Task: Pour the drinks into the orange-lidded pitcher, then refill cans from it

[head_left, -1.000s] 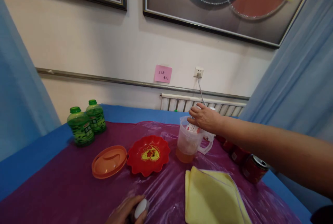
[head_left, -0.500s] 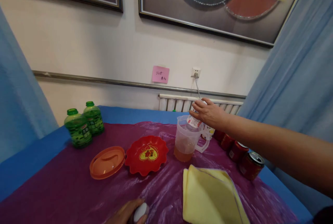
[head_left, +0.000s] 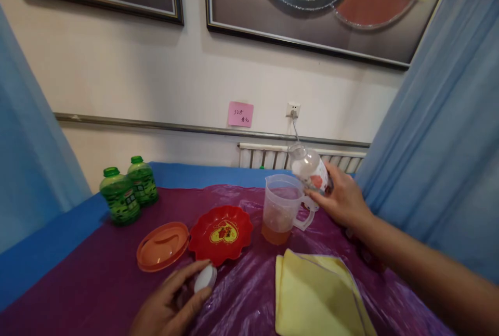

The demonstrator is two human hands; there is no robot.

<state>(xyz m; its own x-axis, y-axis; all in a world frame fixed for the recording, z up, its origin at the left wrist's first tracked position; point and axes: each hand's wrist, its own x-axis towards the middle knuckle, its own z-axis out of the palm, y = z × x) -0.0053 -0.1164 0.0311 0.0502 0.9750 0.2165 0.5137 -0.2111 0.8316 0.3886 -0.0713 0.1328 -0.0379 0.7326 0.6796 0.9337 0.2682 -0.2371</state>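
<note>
A clear bottle (head_left: 306, 164) with a printed label is gripped in my right hand (head_left: 341, 195). It tilts with its open neck up and to the left, just above and behind the pitcher's handle. Below it stands a translucent measuring pitcher (head_left: 284, 208) with orange-brown liquid in its bottom. My left hand (head_left: 171, 299) pinches a white bottle cap (head_left: 205, 278) between thumb and fingers, close to the near edge of a red scalloped plate (head_left: 206, 227).
An orange lid (head_left: 163, 246) lies left of the red plate. Two green bottles (head_left: 120, 198) stand at the far left. A folded yellow cloth (head_left: 315, 294) is in front of the pitcher. Dark red cans, mostly hidden, sit under my right forearm.
My right hand has turned the bottle from neck-down in the pitcher to neck-up and drawn it out to the right. My left hand has risen forward with the cap.
</note>
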